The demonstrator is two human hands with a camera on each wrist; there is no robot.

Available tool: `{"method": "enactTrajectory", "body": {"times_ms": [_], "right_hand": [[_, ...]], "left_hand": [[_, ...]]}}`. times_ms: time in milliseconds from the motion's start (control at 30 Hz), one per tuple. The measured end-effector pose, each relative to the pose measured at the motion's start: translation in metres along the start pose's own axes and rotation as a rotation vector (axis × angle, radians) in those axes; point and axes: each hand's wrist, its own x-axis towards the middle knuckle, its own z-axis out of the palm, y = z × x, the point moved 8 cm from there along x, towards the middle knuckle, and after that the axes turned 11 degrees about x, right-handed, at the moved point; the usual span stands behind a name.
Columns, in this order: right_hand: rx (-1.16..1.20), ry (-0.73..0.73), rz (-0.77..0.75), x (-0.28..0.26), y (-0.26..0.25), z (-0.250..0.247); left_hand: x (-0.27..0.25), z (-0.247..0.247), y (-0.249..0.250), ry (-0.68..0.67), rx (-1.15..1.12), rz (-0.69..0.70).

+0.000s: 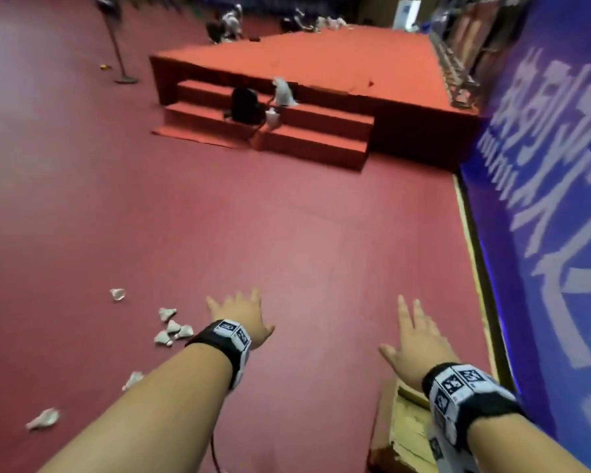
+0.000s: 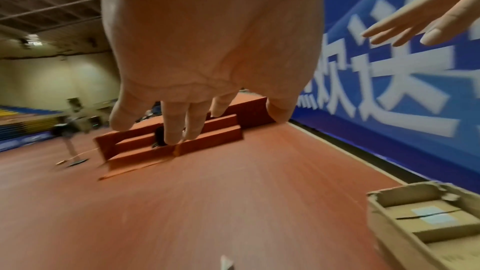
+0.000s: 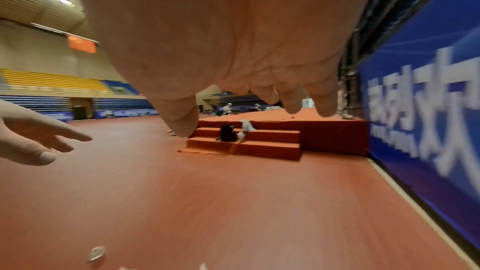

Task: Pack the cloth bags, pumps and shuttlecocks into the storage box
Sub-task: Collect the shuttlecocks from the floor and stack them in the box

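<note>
Above the red sports floor [image 1: 287,216] we hold both hands out, palms down. Our left hand [image 1: 241,317] has a slack grip, fingers spread and straight, with nothing in it. Our right hand [image 1: 420,339] is the same: fingers extended, grip wide open and empty, hovering just past the near corner of the cardboard storage box [image 1: 403,425]. That box sits on the floor close to the blue banner wall [image 1: 543,199], and the left wrist view shows its top open, with only its flat cardboard bottom visible.

Shuttlecocks [image 1: 171,327] lie scattered on the floor to the left of our left hand; a small cluster rests just beside the wrist, and single ones lie further toward the left edge of the floor and nearer to us. We see no cloth bags or pumps that we can tell for certain.

Farther off, a red stepped platform [image 1: 304,80] stands against the wall, with a black backpack [image 1: 246,105] and a white bag-like item [image 1: 282,92] on its steps, too blurred to name exactly.
</note>
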Motion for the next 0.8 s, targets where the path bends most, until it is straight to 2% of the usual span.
{"method": "enactTrajectory", "body": {"times_ms": [167, 300, 400, 567, 800], "right_hand": [[-0.112, -0.075, -0.205, 0.032, -0.176, 0.063], [-0.181, -0.171, -0.278, 0.047, -0.299, 0.128], [-0.243, -0.215, -0.349, 0.057, -0.371, 0.16], [-0.308, -0.294, -0.479, 0.07, -0.473, 0.21], [-0.413, -0.442, -0.53, 0.121, -0.539, 0.279]], "left_hand": [[-0.016, 0.065, -0.183, -0.115, -0.093, -0.224], [-0.038, 0.127, -0.327, -0.26, -0.137, -0.409], [-0.048, 0.152, -0.404, -0.285, -0.172, -0.503], [-0.049, 0.19, -0.471, -0.348, -0.235, -0.577], [-0.008, 0.24, -0.503, -0.489, -0.283, -0.581]]}}
